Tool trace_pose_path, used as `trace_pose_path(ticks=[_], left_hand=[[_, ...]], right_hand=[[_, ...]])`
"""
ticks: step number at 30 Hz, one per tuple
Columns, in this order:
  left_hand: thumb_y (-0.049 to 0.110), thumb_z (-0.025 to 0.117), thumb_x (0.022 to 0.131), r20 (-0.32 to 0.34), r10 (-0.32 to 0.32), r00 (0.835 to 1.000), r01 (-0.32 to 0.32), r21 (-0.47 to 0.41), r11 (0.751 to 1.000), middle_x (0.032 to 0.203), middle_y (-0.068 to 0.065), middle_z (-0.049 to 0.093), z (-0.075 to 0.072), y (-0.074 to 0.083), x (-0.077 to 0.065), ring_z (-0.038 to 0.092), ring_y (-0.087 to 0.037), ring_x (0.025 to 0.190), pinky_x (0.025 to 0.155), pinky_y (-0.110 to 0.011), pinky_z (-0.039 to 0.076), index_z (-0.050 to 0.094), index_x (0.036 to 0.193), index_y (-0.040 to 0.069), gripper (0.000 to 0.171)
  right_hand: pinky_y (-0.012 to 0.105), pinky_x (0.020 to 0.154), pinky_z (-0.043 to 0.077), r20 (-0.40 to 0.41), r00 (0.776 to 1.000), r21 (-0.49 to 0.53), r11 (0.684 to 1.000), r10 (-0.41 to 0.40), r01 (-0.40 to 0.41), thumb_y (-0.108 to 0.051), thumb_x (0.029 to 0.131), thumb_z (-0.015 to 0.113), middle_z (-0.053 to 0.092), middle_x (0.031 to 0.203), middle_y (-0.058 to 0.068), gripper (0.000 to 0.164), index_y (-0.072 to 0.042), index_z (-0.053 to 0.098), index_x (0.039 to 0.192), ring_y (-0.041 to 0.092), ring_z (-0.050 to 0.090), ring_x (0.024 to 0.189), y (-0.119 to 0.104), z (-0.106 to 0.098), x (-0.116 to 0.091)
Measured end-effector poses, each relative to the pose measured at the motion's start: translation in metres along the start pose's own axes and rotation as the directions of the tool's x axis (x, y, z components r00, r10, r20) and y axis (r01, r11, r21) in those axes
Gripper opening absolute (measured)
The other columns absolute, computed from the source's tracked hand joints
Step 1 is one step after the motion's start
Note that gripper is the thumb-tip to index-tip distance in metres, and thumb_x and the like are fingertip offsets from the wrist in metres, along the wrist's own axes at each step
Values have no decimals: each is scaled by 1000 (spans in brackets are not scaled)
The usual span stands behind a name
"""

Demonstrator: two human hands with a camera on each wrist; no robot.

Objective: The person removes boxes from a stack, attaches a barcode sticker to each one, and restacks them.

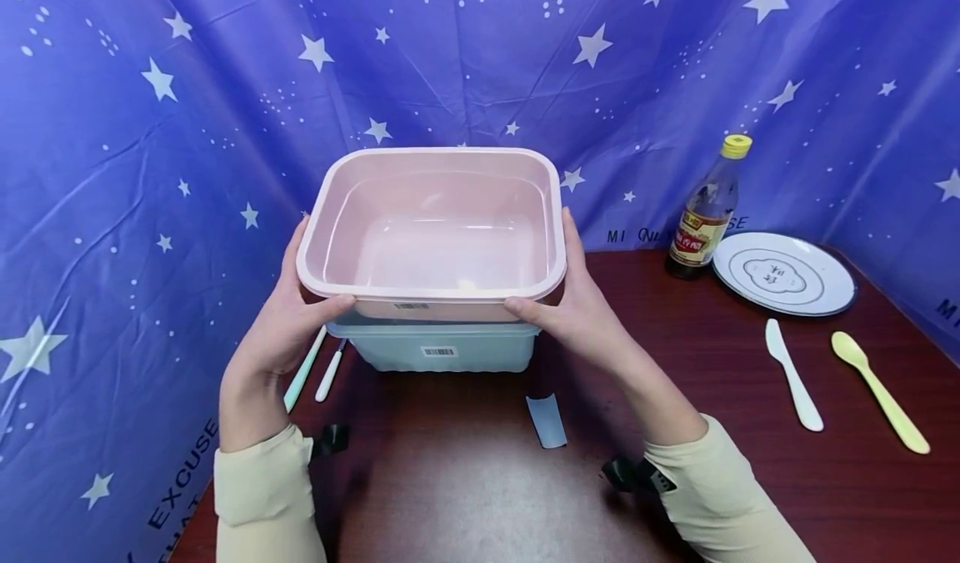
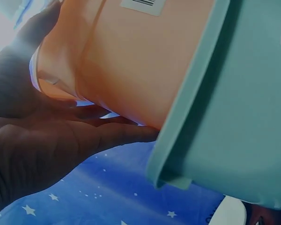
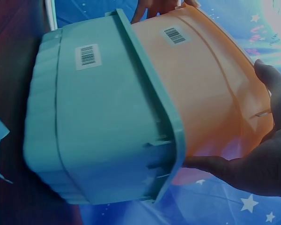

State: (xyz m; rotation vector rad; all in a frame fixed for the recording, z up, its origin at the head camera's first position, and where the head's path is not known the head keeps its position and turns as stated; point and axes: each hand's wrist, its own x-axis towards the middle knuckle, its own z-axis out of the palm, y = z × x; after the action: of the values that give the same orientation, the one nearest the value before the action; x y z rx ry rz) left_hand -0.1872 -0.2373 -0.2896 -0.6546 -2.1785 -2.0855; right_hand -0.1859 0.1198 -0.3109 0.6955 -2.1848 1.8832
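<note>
Both hands hold a pink plastic basin (image 1: 442, 250), tilted so its hollow inside faces the head camera. My left hand (image 1: 273, 329) grips its left end, thumb on the front rim and fingers along the side wall. At the right end, my right hand (image 1: 585, 313) grips it the same way. Below stands a blue-green basin (image 1: 442, 354) with a barcode label on its front. In the right wrist view the pink basin's lower part (image 3: 178, 79), tinted orange there, sits inside the blue-green rim (image 3: 161, 93), with fingertips right at that rim.
A yellow-capped sauce bottle (image 1: 701, 213) and a white plate (image 1: 783, 275) stand at the back right. Nearer lie a white knife (image 1: 793, 375) and a yellow spoon (image 1: 881, 392). A blue scrap (image 1: 547, 421) lies in front; a green-handled utensil (image 1: 303, 371) and a white-handled utensil (image 1: 330, 373) lie left.
</note>
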Motion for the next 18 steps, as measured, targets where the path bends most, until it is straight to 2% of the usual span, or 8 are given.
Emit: trace_pose_path(ticks=[2, 9, 13, 18], left_hand=[[-9, 68, 87, -4, -25, 1000, 26, 17, 1000, 161, -11, 15, -1, -3, 1, 27, -42, 138, 95, -26, 49, 2, 161, 32, 107], [-3, 69, 88, -33, -120, 992, 122, 59, 991, 161, -11, 20, -1, -11, 4, 30, -37, 139, 97, -23, 44, 2, 161, 31, 105], [1, 73, 88, -22, -128, 992, 129, 127, 983, 159, -12, 24, -4, -17, 5, 34, -37, 137, 96, -24, 45, 7, 161, 28, 102], [6, 79, 84, 10, -128, 992, 121, 264, 957, 154, -13, 35, -6, -23, 8, 43, -33, 131, 96, -27, 45, 18, 161, 18, 99]], right_hand=[[49, 114, 31, 7, 1000, 4, 1000, 11, -11, -20, 82, 84, 11, 167, 0, 121, -30, -6, 162, 30, 38, 141, 3, 0, 1], [45, 118, 22, 28, 999, -47, 998, 32, -31, -23, 83, 84, 13, 166, 4, 119, -28, -5, 162, 28, 31, 145, 14, -2, 5], [45, 118, 21, 46, 999, -66, 998, 29, -26, -23, 83, 84, 18, 165, 8, 118, -26, -3, 163, 29, 32, 144, 23, -4, 7], [45, 117, 21, 73, 997, -61, 998, 23, -18, -19, 83, 84, 20, 163, 11, 117, -23, -2, 162, 30, 33, 143, 35, -5, 9]])
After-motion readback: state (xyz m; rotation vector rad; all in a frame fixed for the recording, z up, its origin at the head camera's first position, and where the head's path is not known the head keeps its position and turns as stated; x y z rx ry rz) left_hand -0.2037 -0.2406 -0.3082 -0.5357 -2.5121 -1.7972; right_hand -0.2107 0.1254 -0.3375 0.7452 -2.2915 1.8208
